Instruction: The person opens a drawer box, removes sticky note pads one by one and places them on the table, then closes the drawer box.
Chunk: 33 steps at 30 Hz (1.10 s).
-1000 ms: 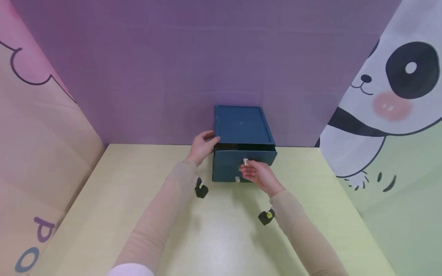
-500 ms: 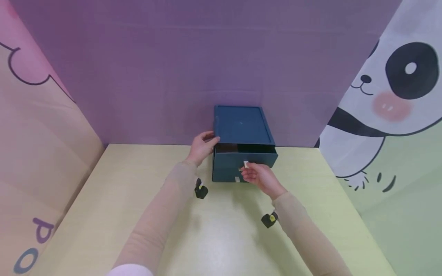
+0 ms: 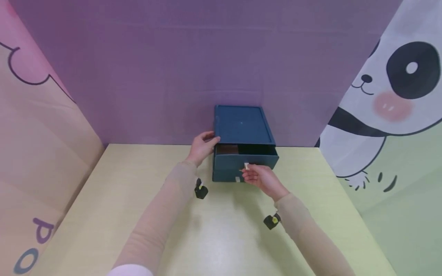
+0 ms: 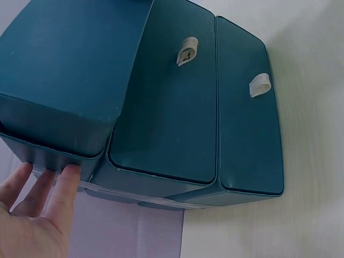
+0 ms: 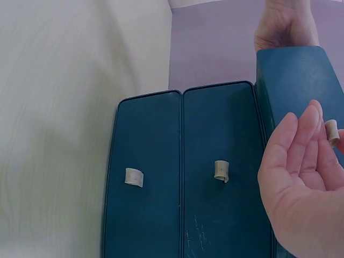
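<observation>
A dark blue-green three-drawer cabinet [image 3: 243, 123] stands against the back wall. Its top drawer [image 3: 228, 160] sticks partway out. Through the gap, a brownish patch shows at the inner left; I cannot tell what it is. My right hand [image 3: 261, 178] pinches the pale pull tab [image 5: 331, 133] of that drawer between thumb and index finger, the other fingers bent in. With extended fingers my left hand [image 3: 201, 148] rests on the cabinet's left side near the top front corner. In the left wrist view its fingertips [image 4: 70, 173] touch the side panel.
The two lower drawers, middle [image 4: 166, 107] and bottom [image 4: 247, 129], are closed, each with a pale loop tab. A pale wooden table [image 3: 138, 184] lies beneath. Purple cloth [image 3: 155, 76] hangs behind, and a panda-printed sheet [image 3: 390, 161] is on the right.
The top drawer has come further out toward me as my right hand draws its tab closer, widening the gap and showing the brownish patch. My left hand stays where it was.
</observation>
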Tool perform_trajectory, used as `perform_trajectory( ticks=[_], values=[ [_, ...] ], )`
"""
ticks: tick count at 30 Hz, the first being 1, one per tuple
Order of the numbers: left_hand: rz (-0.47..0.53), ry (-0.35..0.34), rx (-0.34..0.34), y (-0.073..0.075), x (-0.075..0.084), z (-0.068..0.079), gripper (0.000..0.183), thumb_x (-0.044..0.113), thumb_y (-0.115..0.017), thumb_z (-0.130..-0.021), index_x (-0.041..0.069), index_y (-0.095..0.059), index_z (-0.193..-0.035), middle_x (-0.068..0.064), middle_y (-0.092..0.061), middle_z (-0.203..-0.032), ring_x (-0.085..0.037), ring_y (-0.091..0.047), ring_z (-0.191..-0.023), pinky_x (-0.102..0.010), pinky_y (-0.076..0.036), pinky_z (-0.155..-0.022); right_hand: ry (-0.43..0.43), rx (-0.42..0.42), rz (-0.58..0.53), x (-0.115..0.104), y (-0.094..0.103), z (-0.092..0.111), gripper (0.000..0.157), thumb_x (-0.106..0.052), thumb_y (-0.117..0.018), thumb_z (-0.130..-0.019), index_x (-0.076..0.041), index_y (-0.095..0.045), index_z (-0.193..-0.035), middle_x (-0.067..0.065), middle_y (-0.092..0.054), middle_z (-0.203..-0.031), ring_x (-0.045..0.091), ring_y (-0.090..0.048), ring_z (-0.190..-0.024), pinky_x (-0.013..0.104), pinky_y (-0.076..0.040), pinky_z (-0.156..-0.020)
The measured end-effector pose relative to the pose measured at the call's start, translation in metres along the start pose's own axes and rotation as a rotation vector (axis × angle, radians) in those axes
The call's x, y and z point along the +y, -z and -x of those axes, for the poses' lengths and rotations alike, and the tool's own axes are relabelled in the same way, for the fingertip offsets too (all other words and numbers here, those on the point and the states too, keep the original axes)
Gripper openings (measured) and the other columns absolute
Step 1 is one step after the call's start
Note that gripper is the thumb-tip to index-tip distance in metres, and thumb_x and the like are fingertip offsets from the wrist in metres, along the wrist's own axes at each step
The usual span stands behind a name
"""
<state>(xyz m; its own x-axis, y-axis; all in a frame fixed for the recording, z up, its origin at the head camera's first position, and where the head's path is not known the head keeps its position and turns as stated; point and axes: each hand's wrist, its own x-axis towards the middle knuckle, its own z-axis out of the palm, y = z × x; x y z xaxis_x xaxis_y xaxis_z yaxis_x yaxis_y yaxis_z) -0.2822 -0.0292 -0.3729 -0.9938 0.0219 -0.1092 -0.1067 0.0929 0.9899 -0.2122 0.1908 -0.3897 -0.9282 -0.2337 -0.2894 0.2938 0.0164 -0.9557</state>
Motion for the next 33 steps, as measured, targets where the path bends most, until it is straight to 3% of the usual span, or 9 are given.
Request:
perform_trajectory(
  ticks=[8,16,23,33],
  values=[
    [0.002,-0.008,0.006,0.0,0.002,0.001,0.048,0.026,-0.061,-0.092,0.011,-0.049,-0.136,-0.009,-0.049,-0.139,-0.025,-0.052,-0.122,-0.04,-0.048,-0.096,0.018,-0.02,0.019,0.0,0.003,0.003,0.025,-0.016,-0.046,-0.098,0.004,-0.059,-0.105,-0.001,-0.066,-0.082,0.008,-0.062,-0.073,0.021,-0.054,-0.075],
    [0.013,-0.001,0.004,0.0,0.001,0.003,0.048,0.025,-0.061,-0.092,0.011,-0.049,-0.136,-0.009,-0.049,-0.139,-0.024,-0.052,-0.122,-0.039,-0.049,-0.096,0.019,-0.03,0.062,0.002,0.002,0.008,0.031,-0.017,-0.049,-0.098,0.01,-0.058,-0.109,-0.003,-0.066,-0.079,0.009,-0.063,-0.073,0.021,-0.054,-0.074],
    [0.015,-0.013,0.005,-0.002,0.0,0.003,0.048,0.026,-0.062,-0.092,0.011,-0.049,-0.136,-0.01,-0.049,-0.138,-0.025,-0.053,-0.121,-0.039,-0.049,-0.095,0.031,-0.04,0.07,0.003,0.004,0.013,0.025,-0.015,-0.05,-0.097,0.007,-0.061,-0.101,-0.001,-0.067,-0.079,0.008,-0.063,-0.072,0.021,-0.054,-0.073],
    [0.03,-0.025,-0.004,0.0,-0.001,0.002,0.049,0.025,-0.062,-0.092,0.01,-0.049,-0.136,-0.01,-0.05,-0.138,-0.025,-0.054,-0.121,-0.04,-0.049,-0.095,0.03,-0.065,0.121,0.003,0.005,0.019,0.034,-0.015,-0.049,-0.098,0.015,-0.057,-0.11,-0.003,-0.067,-0.08,0.008,-0.063,-0.074,0.021,-0.054,-0.075]
  ],
)
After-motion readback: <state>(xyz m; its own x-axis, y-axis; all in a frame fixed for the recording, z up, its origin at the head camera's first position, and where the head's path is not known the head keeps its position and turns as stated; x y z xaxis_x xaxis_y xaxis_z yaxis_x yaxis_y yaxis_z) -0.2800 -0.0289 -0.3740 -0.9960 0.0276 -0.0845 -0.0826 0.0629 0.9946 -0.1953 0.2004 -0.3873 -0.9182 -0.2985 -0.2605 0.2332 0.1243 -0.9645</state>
